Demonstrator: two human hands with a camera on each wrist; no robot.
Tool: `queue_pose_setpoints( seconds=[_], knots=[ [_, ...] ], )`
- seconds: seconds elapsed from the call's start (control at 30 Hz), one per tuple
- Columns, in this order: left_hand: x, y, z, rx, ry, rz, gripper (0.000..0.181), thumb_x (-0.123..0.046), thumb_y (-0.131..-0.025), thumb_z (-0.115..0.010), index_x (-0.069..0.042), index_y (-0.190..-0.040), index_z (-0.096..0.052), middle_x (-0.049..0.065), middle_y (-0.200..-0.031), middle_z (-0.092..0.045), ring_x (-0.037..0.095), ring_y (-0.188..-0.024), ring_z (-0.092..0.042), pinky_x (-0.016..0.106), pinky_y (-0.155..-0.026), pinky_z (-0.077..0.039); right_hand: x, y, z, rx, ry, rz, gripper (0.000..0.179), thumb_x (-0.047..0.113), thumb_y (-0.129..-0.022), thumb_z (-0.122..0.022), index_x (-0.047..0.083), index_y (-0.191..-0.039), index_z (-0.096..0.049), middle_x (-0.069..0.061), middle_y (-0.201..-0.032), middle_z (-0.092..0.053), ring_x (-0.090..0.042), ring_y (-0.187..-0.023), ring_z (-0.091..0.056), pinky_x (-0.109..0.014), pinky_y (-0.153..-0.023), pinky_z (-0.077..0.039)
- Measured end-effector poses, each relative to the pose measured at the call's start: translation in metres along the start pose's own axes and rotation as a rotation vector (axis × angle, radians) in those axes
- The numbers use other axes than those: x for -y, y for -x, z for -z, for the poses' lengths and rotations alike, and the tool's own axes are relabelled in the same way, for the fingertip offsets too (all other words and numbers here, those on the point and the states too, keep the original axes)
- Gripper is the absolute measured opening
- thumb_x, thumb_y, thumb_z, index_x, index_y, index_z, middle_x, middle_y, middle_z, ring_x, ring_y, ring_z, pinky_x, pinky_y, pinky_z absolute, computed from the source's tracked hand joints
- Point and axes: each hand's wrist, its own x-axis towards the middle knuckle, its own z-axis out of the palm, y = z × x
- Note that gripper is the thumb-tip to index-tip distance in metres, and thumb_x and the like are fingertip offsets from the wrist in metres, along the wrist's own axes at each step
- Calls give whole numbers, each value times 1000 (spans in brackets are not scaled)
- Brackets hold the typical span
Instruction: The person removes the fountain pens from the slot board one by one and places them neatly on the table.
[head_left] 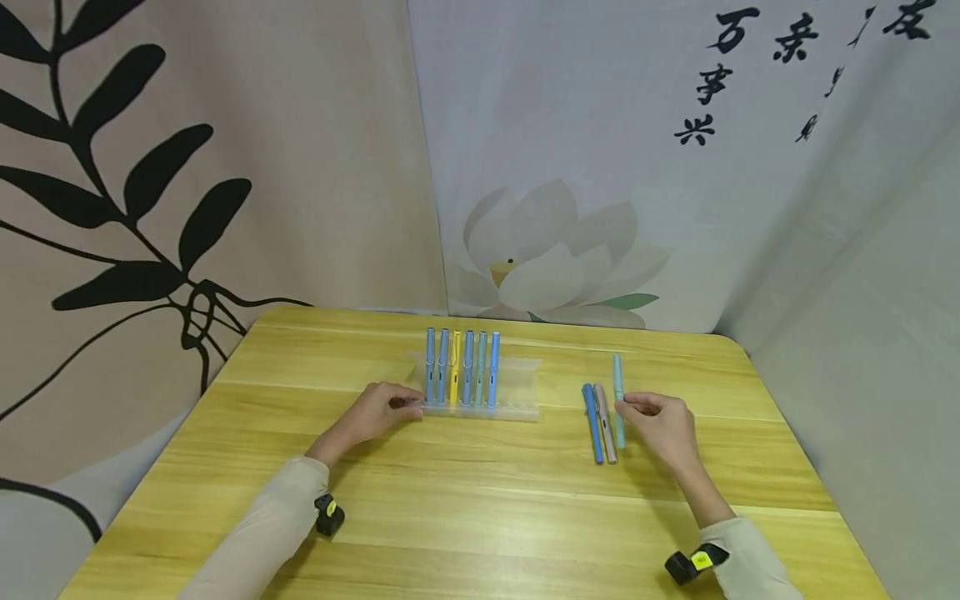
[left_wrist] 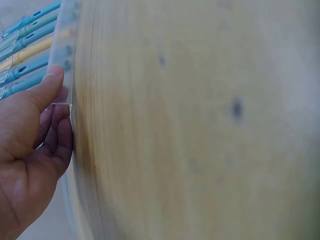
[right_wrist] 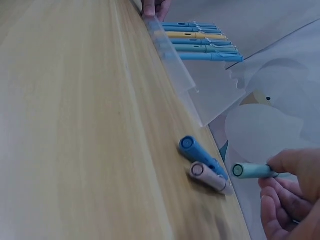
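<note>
The wooden table (head_left: 465, 500) was largest; along its far edge, near the middle, stood a clear holder (head_left: 516, 383); the left hand (head_left: 386, 406) pinched the holder's left end between thumb and fingers; toward the surface's far right corner, the right hand (head_left: 662, 422) pinched a pale green pen (head_left: 617, 382); 1 blue pen (head_left: 592, 423) and 1 greyish-pink pen (head_left: 605, 423) lay just beside it; 6 pens (head_left: 455, 367) stood in a row in the holder.

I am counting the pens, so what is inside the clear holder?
The clear holder contains six pens: four blue, one yellow, one greenish. The left hand covers part of its left end; that bit cannot be seen.
</note>
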Motion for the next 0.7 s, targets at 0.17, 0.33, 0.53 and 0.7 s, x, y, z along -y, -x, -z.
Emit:
queue_pose_setpoints(
  seconds=[0.17, 0.33, 0.53, 0.7],
  knots=[
    [-2, 1, 1, 3, 5, 5, 34, -25, -98, -71, -3, -124, -73, 6, -112, -74, 15, -96, -67, 32, -85, -56, -8, -2, 1, 17, 40, -18, 36, 36, -94, -76, 4, -111, -78, -8, -97, -77, -14, -83, -66, -25, -68, -52],
    [-2, 1, 1, -1, 8, 7, 34, -26, -98, -71, -4, -125, -73, 5, -113, -74, 14, -97, -67, 32, -85, -56, -13, -1, 2, 50, 79, -41, 36, 35, -94, -75, 3, -111, -78, -8, -95, -76, -15, -81, -65, -28, -66, -51],
    [-1, 0, 1, -2, -1, 6, 35, -26, -98, -71, -5, -125, -73, 5, -112, -75, 13, -96, -67, 32, -84, -56, -18, -2, -1, 75, 92, -65, 32, 31, -93, -77, 3, -108, -79, -7, -92, -75, -15, -79, -65, -28, -64, -51],
    [0, 1, 1, 2, -4, 1, 34, -27, -98, -70, -5, -125, -73, 5, -113, -75, 14, -97, -67, 33, -85, -56, -21, -3, -3, 80, 111, -83, 31, 31, -92, -77, 3, -106, -79, -6, -91, -76, -14, -78, -65, -28, -65, -51]
  ],
)
